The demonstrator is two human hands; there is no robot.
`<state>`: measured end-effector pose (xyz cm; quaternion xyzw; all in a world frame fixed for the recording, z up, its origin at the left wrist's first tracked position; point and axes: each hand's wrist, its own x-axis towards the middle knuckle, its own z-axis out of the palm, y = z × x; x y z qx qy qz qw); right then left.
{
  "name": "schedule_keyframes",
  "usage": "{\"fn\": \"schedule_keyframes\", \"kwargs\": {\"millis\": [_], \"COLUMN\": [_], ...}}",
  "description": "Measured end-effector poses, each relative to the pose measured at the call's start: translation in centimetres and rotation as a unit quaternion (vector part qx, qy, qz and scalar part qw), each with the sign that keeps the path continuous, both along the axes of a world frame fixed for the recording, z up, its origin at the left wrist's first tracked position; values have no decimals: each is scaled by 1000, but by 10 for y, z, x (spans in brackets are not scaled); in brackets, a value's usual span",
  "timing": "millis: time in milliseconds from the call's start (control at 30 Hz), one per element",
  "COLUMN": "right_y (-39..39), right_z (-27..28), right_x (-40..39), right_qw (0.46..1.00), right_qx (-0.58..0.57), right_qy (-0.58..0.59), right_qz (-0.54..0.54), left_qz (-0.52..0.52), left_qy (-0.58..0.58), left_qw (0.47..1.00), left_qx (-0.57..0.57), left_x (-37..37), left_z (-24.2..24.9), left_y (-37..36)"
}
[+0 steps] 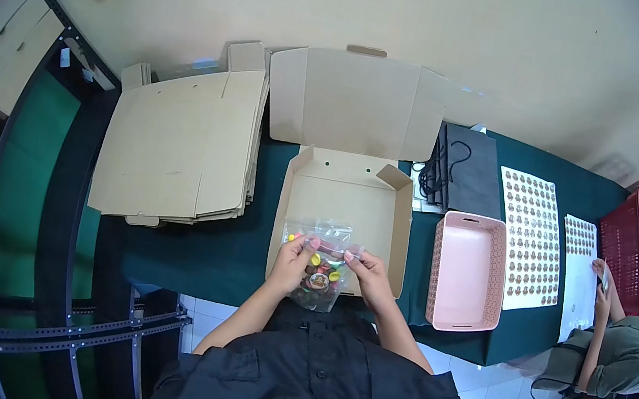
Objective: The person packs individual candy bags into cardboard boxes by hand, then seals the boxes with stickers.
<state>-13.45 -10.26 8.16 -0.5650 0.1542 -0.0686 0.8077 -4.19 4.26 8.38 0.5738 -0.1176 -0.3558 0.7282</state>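
Between my two hands hangs a clear plastic bag point(309, 297) holding several small colourful pieces and a round printed sticker. My left hand point(293, 263) pinches its upper edge on the left, fingers closed. On the right, my right hand point(370, 279) grips the same edge between thumb and fingers. Both hands are over the front part of an open cardboard box point(338, 190), whose lid point(356, 104) stands upright behind it. What the small pieces are, I cannot make out.
Flattened cardboard boxes point(176, 146) are stacked at left. To the right are a pink basket point(467, 275), black paper bags point(471, 174), a sticker sheet point(528, 239) and a smaller sheet point(576, 281). A co-worker point(623, 356) stands at the far right near a red basket point(633, 252).
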Motion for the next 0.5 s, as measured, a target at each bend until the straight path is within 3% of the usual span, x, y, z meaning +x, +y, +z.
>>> {"fn": "schedule_keyframes", "kwargs": {"millis": [100,167,233,267,367,467,500], "right_y": [-13,-15,-15,-15,-5,7,8], "right_z": [-3,-1,5,9,12,22,21], "right_x": [-4,-3,-3,-1,0,4,5], "right_qw": [998,1000,999,997,985,963,952], "right_qx": [37,3,-30,-76,-157,-251,-286], "right_qy": [22,16,11,-14,-63,-91,-89], "right_qz": [42,19,-5,-26,-43,-43,-60], "left_qz": [-27,-40,72,72,-6,-12,-12], "left_qy": [-14,-21,-143,-142,-285,-288,-234], "left_qw": [1000,999,987,987,958,957,972], "left_qx": [5,7,-11,-11,41,16,6], "left_x": [6,5,-1,0,-1,-14,-15], "left_z": [-10,-12,8,8,11,15,13], "left_y": [4,2,-9,-8,-7,-14,-14]}}
